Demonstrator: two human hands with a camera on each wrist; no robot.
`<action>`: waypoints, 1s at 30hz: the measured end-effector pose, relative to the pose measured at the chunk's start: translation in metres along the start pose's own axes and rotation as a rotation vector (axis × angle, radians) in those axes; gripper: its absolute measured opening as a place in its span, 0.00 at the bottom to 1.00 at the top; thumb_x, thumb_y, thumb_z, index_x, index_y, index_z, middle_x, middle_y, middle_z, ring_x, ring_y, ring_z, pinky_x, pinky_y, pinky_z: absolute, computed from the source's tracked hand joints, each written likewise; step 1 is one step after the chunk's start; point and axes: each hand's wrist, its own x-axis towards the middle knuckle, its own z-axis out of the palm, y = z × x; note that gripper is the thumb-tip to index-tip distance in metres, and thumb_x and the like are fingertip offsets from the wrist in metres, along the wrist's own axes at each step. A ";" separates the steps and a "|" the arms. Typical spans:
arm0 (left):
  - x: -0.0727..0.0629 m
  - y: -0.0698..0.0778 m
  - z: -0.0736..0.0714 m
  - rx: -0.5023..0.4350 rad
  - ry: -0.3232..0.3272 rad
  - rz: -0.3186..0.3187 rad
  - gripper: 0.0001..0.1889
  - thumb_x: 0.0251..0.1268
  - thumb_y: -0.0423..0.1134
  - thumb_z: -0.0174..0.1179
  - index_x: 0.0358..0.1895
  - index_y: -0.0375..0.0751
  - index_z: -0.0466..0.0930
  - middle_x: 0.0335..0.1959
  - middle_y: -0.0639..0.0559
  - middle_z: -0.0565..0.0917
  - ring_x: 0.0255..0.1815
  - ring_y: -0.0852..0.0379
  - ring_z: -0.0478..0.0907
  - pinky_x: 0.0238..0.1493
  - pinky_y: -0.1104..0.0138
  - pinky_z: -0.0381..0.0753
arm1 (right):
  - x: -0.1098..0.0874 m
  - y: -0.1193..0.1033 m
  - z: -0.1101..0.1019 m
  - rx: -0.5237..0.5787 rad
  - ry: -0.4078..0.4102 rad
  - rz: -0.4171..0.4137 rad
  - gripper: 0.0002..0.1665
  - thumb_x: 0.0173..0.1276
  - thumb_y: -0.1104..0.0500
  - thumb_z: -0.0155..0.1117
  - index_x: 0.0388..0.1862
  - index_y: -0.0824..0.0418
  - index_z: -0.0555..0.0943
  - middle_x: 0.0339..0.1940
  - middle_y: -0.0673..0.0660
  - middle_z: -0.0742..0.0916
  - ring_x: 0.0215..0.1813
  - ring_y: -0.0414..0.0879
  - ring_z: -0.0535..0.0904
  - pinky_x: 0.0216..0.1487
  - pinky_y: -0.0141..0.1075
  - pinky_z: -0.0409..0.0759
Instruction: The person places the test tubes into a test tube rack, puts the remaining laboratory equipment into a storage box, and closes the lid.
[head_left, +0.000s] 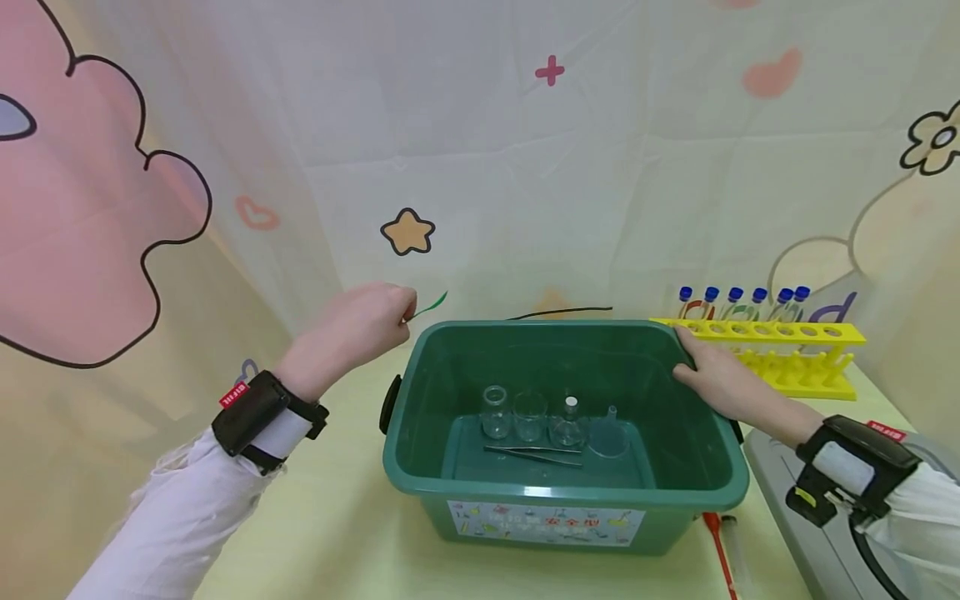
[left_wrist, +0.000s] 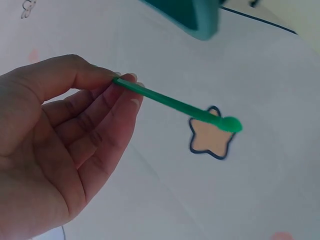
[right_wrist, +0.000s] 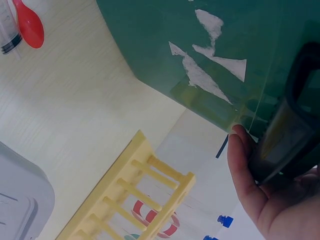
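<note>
My left hand [head_left: 367, 321] is up beside the bin's far left corner. Its thumb and fingertips pinch one end of a thin green spoon [left_wrist: 175, 104] with a tiny rounded bowl. My right hand [head_left: 723, 375] grips the right rim of the green plastic bin [head_left: 547, 490], thumb inside, fingers outside near the black handle [right_wrist: 280, 145]. On the bin floor stand a clear wide-necked flask [head_left: 495, 414], a beaker [head_left: 530, 417] and a white-capped bottle [head_left: 567, 427]. A clear funnel [head_left: 608, 437] sits to their right, with metal tweezers [head_left: 534, 455] lying in front.
Behind my right hand, a yellow rack [head_left: 813, 383] holds several blue-capped tubes [head_left: 735, 304]. A red spoon [head_left: 718, 546] and a syringe [head_left: 735, 550] lie right of the bin. A grey case [head_left: 780, 492] lies under my right forearm. A patterned curtain [head_left: 480, 167] hangs behind the table.
</note>
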 end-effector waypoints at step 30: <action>0.057 0.114 0.067 0.116 -0.379 0.447 0.06 0.59 0.28 0.56 0.27 0.43 0.74 0.20 0.55 0.64 0.20 0.62 0.59 0.19 0.72 0.57 | -0.002 0.000 0.000 -0.009 -0.011 0.030 0.37 0.70 0.63 0.46 0.69 0.72 0.40 0.64 0.75 0.58 0.56 0.68 0.63 0.51 0.60 0.60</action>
